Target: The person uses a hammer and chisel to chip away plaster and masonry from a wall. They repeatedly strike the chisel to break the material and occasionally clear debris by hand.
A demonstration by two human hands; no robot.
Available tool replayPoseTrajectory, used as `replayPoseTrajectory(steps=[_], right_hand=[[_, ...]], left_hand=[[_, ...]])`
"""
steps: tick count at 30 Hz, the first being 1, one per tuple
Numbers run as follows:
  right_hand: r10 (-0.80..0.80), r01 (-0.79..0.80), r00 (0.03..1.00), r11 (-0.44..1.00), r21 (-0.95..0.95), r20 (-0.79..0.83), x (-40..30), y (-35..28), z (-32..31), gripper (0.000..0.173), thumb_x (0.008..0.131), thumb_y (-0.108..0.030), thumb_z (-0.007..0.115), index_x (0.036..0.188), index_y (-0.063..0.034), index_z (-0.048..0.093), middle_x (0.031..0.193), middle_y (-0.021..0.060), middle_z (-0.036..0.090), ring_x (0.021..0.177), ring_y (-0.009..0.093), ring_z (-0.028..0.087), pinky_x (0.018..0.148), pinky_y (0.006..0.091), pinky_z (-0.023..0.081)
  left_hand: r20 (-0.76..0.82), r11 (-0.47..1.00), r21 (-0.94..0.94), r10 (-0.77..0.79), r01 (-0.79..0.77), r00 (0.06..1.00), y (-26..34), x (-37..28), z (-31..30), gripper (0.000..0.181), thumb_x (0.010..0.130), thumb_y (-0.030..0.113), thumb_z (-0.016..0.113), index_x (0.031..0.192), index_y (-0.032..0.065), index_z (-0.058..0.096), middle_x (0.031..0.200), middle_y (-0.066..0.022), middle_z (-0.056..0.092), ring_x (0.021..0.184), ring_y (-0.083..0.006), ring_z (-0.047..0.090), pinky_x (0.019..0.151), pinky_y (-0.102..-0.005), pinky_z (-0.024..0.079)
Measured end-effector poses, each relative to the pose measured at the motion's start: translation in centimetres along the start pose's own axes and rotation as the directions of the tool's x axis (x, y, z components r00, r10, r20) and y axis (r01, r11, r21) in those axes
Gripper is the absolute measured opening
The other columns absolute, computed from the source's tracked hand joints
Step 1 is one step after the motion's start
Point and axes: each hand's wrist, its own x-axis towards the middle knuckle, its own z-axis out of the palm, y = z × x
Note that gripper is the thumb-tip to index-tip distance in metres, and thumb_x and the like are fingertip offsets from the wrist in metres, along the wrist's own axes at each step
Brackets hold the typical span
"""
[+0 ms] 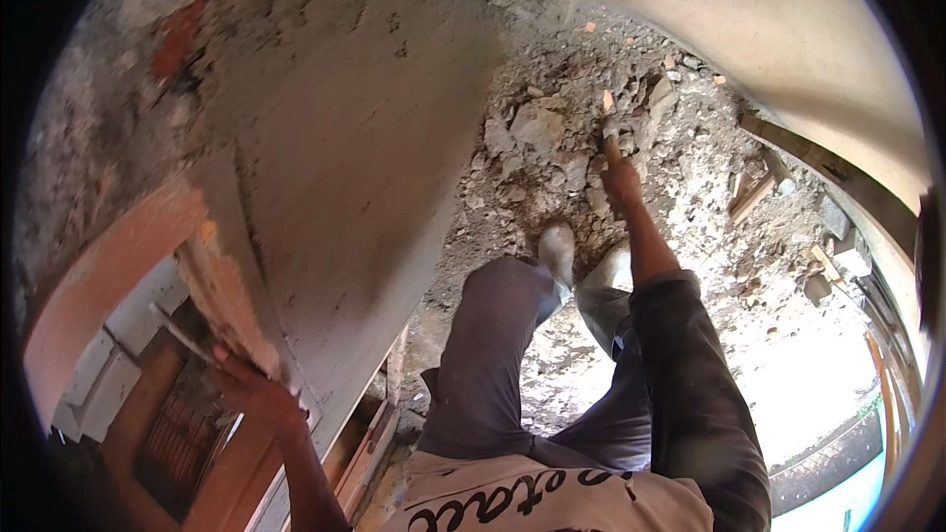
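Observation:
My left hand (259,399) is at the lower left, beside the broken edge of the window opening in the plastered wall (355,133). It grips a thin, light grey rod (177,331), perhaps a chisel, which slants up and left across the opening. Chipped orange plaster (225,295) shows along the edge just above the hand. Out over the rubble, my right hand (622,183) is closed around the wooden handle (613,151) of a tool that looks like a hammer. Its head is hard to make out against the broken stones (538,127) behind it.
Rubble and loose soil (680,185) cover the ground around my boots (556,247). On the right, a long timber board (831,166) leans along the pale wall (739,22), with wood offcuts (754,198) nearby. A rough, unplastered patch with exposed red brick (177,41) lies upper left.

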Motion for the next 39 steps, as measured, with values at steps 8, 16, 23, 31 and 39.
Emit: replayPoseTrajectory(steps=[8, 16, 23, 31, 39], right_hand=[[-0.179, 0.194, 0.979, 0.967, -0.167, 0.096, -3.8, 0.8, -4.4, 0.066, 0.084, -0.021, 0.064, 0.140, -0.0209, 0.028, 0.085, 0.0255, 0.064, 0.076, 0.042, 0.063, 0.064, 0.0477, 0.050], [0.104, -0.063, 0.935, 0.989, -0.132, 0.338, -22.9, 0.5, -9.6, 0.051, 0.081, -0.012, 0.058, 0.126, -0.0148, 0.036, 0.074, 0.0202, 0.063, 0.066, 0.033, 0.064, 0.058, 0.0448, 0.051], [0.352, -0.265, 0.750, 0.936, -0.233, 0.560, -39.3, -0.1, -16.6, 0.086, 0.079, -0.005, 0.050, 0.146, -0.0377, 0.006, 0.083, 0.0246, 0.063, 0.076, 0.035, 0.065, 0.067, 0.0468, 0.049], [0.516, -0.399, 0.710, 0.855, -0.330, 0.479, -49.4, 3.9, -18.4, 0.049, 0.077, -0.028, 0.065, 0.123, -0.0117, 0.053, 0.094, 0.0232, 0.065, 0.089, 0.037, 0.064, 0.077, 0.0446, 0.051], [0.403, -0.480, 0.835, 0.866, 0.139, 0.374, -55.3, 0.8, -19.6, 0.032, 0.082, -0.022, 0.069, 0.088, 0.0066, 0.056, 0.060, 0.0119, 0.058, 0.045, 0.024, 0.059, 0.040, 0.0391, 0.050]], left_hand=[[-0.044, 0.945, -0.270, 0.178, -0.184, 0.983, -0.2, 0.0, -0.2, 0.046, 0.099, 0.034, 0.044, 0.109, -0.0103, 0.054, 0.097, -0.0257, 0.061, 0.086, -0.0338, 0.060, 0.076, -0.0388, 0.046], [-0.159, 0.886, -0.275, 0.342, -0.374, 0.926, -0.3, 0.8, -1.0, 0.035, 0.096, 0.027, 0.050, 0.102, -0.0068, 0.057, 0.082, -0.0216, 0.062, 0.074, -0.0391, 0.059, 0.067, -0.0447, 0.044], [-0.093, 0.908, -0.283, 0.295, -0.310, 0.951, -0.6, 1.0, -2.4, 0.041, 0.094, 0.035, 0.050, 0.100, -0.0052, 0.056, 0.086, -0.0242, 0.061, 0.079, -0.0424, 0.058, 0.066, -0.0488, 0.043], [-0.295, 0.849, -0.020, 0.500, -0.529, 0.814, -1.2, 1.7, -6.2, 0.040, 0.094, 0.037, 0.050, 0.096, -0.0028, 0.057, 0.079, -0.0239, 0.059, 0.075, -0.0420, 0.059, 0.064, -0.0489, 0.043], [0.531, 0.837, -0.545, 0.380, -0.038, 0.757, -7.0, -9.5, -12.9, 0.047, 0.090, 0.044, 0.056, 0.077, -0.0003, 0.059, 0.069, -0.0212, 0.061, 0.070, -0.0395, 0.062, 0.062, -0.0428, 0.047]])
